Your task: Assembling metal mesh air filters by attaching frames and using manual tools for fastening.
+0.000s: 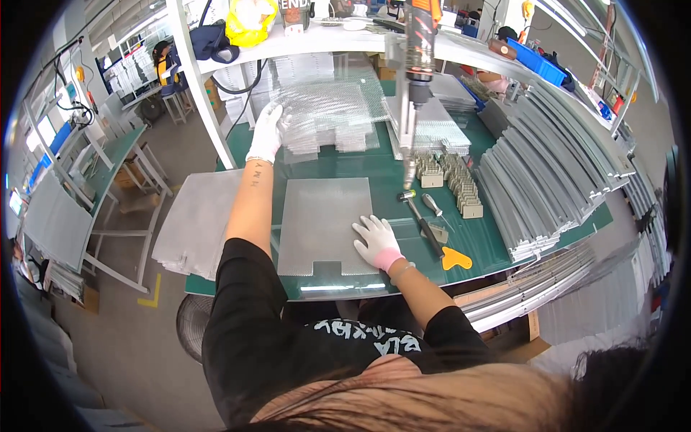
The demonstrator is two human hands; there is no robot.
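My left hand (pixel 268 132), in a white glove, pinches the left edge of a clear, finely patterned sheet (pixel 317 109). The sheet is raised and tilted over a stack of similar clear sheets (pixel 338 138) at the back of the table. Nearer to me a grey, fine-textured panel (pixel 325 223) with a notch in its near edge lies flat. My right hand (pixel 377 242), gloved in white with a pink cuff, rests with fingers spread on the panel's right edge. A hammer (pixel 425 225), a screwdriver (pixel 432 205) and a yellow scraper-like piece (pixel 455 258) lie to its right.
A power driver (pixel 420 54) hangs above the green table (pixel 338 167). Rows of small beige metal brackets (pixel 461 189) stand behind the tools. Curved grey panels (pixel 554 173) crowd the right side; a stack of grey sheets (pixel 198 223) overhangs the left edge.
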